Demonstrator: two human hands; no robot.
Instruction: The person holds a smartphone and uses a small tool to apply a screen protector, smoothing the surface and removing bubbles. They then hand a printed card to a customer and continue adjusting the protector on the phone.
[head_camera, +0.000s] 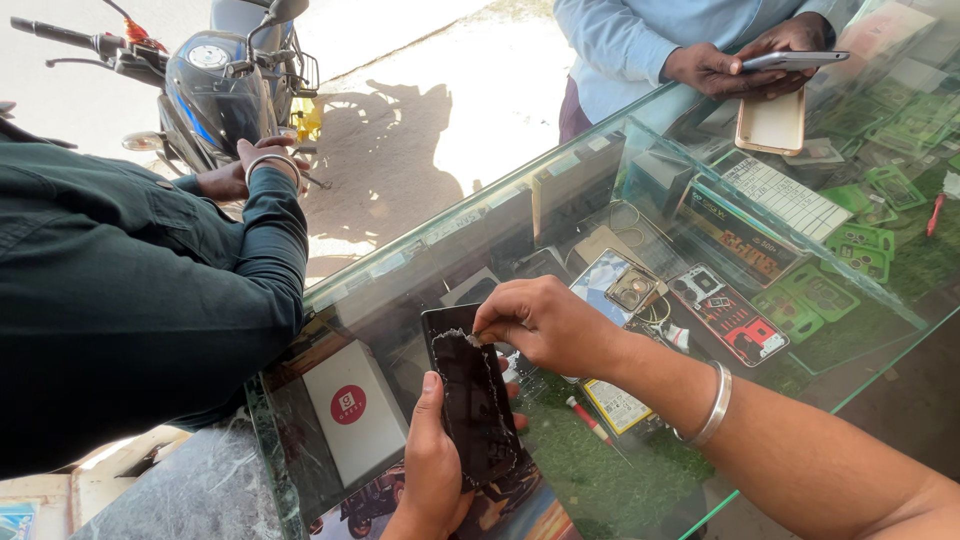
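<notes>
Head view: a dark phone (473, 405) is being held from below in the left hand (432, 470), fingers wrapped along its left edge and thumb lying up that side, so this hand is clamped on the device. The right hand (545, 322) is being pressed to the phone's top left corner, fingertips pinched together on a lifted, whitish edge of cracked film (462, 338); whether a tool is being held there cannot be told. The phone is being kept just above the glass counter (600, 180), tilted toward the camera.

Judged from the frame, the peeling is best being done slowly and at a low angle, with the left-hand grip kept firm and the pull kept along the length of the screen, so that the layer is not being torn into pieces.

A silver bangle (712, 405) is being worn on the right wrist. One phone is being worked on. A white box with a red round mark (355, 408) is being displayed under the glass, beside many small green packets (860, 250). Two other persons are being seen: one in a dark green sleeve (130, 290) at the left, one in a light blue shirt (640, 40) holding one phone (795, 61) in both hands. One motorcycle (225, 85) is standing behind.
</notes>
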